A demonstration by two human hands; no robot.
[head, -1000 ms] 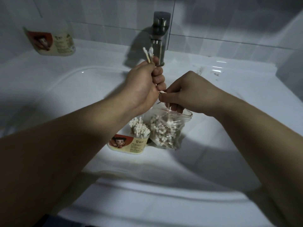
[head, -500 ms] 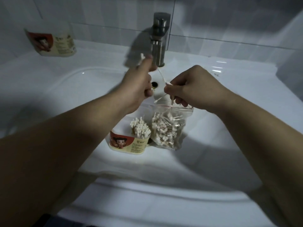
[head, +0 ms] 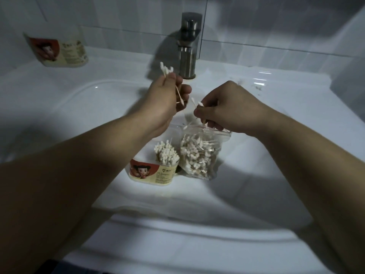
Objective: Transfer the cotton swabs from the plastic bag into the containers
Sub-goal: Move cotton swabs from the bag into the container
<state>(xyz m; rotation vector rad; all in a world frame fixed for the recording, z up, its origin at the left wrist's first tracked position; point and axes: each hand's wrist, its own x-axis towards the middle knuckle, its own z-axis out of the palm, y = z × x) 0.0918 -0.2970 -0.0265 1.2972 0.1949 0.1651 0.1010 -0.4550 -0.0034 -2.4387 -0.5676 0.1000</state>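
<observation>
The sink (head: 59, 115) is holding everything. The plastic bag (head: 199, 157) is sitting just below the right hand (head: 227, 109), with the container (head: 154, 172) touching it, under the left hand (head: 164, 101). The left hand is gripping a bunch of swabs (head: 165, 69) in curled fingers; the right hand is pinching a few swabs (head: 201, 104) above the bag's mouth

Both the left hand (head: 164, 99) and right hand (head: 223, 111) are bare, as are the left forearm (head: 88, 165) and right forearm (head: 296, 155) to the view's edge, and a dark strip (head: 49, 266), too dim to identify, lies at the bottom.
</observation>
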